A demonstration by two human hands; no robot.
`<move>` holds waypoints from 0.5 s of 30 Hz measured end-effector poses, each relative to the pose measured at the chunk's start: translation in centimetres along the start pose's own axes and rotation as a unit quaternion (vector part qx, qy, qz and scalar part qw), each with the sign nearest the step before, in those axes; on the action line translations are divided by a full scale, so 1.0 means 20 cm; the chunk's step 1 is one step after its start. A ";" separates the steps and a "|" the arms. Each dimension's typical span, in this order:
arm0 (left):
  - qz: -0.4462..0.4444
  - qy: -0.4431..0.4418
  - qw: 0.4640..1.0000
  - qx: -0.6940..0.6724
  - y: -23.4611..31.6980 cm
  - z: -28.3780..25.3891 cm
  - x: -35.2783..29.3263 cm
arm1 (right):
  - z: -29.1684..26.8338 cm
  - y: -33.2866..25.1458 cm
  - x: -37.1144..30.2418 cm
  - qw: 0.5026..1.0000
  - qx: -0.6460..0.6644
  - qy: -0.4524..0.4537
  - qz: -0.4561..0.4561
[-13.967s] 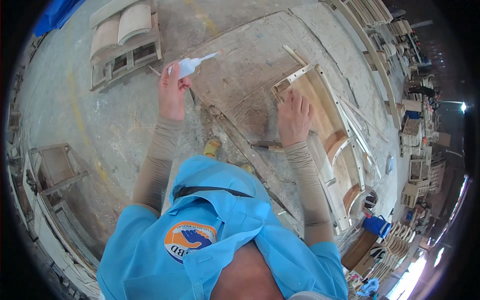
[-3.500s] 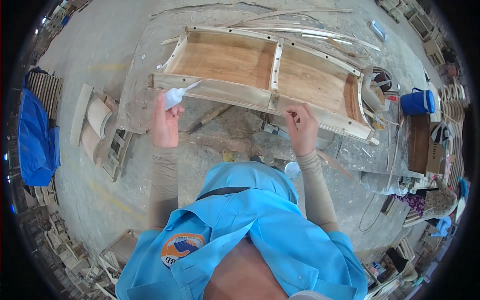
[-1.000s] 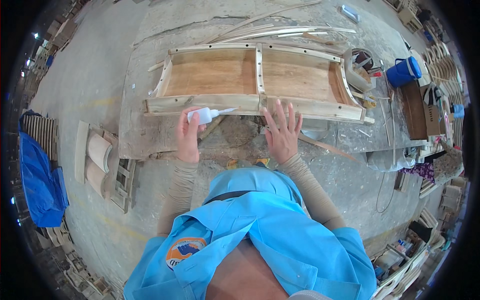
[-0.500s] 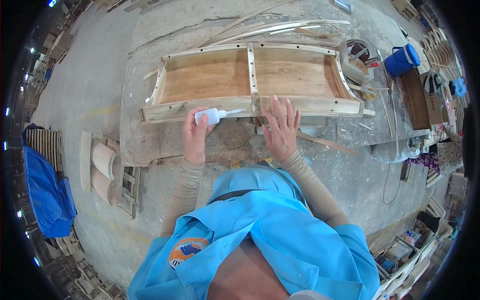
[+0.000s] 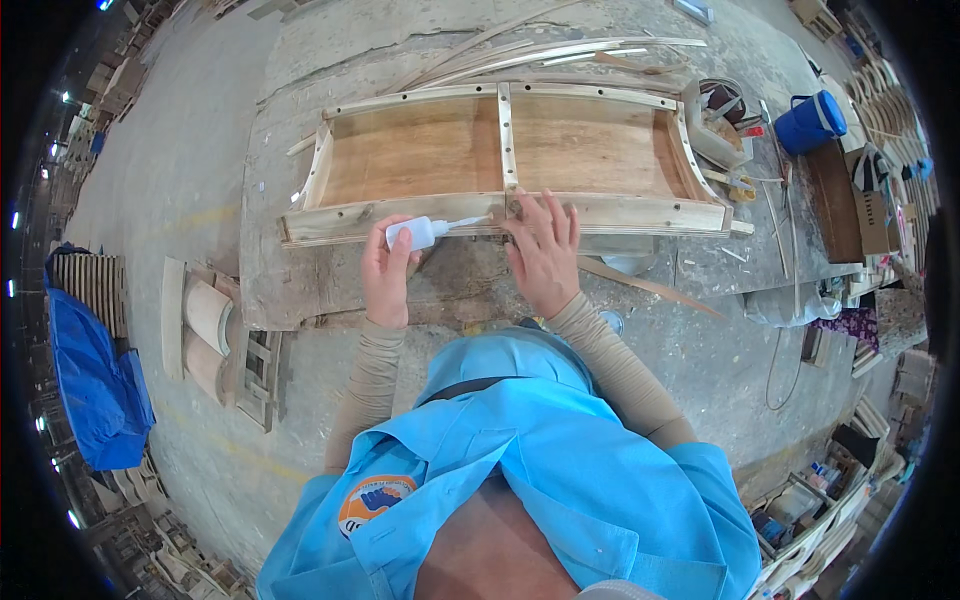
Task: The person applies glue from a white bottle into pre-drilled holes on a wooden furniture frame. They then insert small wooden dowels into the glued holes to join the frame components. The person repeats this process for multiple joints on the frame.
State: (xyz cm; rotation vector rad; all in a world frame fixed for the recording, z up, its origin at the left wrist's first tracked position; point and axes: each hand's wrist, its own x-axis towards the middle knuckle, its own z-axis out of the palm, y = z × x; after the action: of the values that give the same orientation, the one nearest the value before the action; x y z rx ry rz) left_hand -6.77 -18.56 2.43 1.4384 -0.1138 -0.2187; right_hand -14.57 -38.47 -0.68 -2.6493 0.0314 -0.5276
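A white squeeze bottle (image 5: 418, 234) with a long thin nozzle lies in the grip of my left hand (image 5: 385, 270). Its nozzle points right, along the front rail of a curved wooden frame (image 5: 620, 212), close to the middle divider (image 5: 507, 140). My right hand (image 5: 545, 255) rests its fingers on that rail just right of the nozzle tip, fingers stretched and apart. The frame has a brown plywood panel (image 5: 415, 150) inside and dark holes along its edges. Whether glue comes from the nozzle is too small to tell.
The frame lies on a worn, stained worktable (image 5: 290, 280). Thin wooden strips (image 5: 560, 50) lie behind it. At right stand a white container (image 5: 715, 135) with tools and a blue jug (image 5: 808, 122). Curved wooden parts (image 5: 207, 315) stand on the floor at left.
My right hand has shifted slightly left, its fingers now closer to the nozzle tip and the divider. My left hand with the bottle has barely moved.
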 end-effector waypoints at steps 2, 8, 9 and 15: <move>0.001 -0.004 1.000 0.001 0.00 0.00 0.01 | -0.02 -0.04 0.01 1.000 0.010 -0.013 -0.018; 0.015 0.001 1.000 0.012 -0.01 0.00 0.01 | -0.05 0.02 -0.01 0.998 0.021 0.042 0.032; 0.015 0.001 1.000 0.013 -0.01 0.01 0.01 | -0.05 0.03 -0.02 0.998 0.021 0.042 0.033; 0.022 -0.024 0.999 0.016 0.01 0.04 0.03 | -0.04 0.01 -0.02 0.999 0.021 0.021 0.026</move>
State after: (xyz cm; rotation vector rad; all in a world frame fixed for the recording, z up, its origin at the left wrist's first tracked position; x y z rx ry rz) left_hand -6.23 -19.36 2.73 1.4609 -0.1893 -0.2163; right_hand -15.12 -38.89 -0.23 -2.5898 0.0996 -0.5602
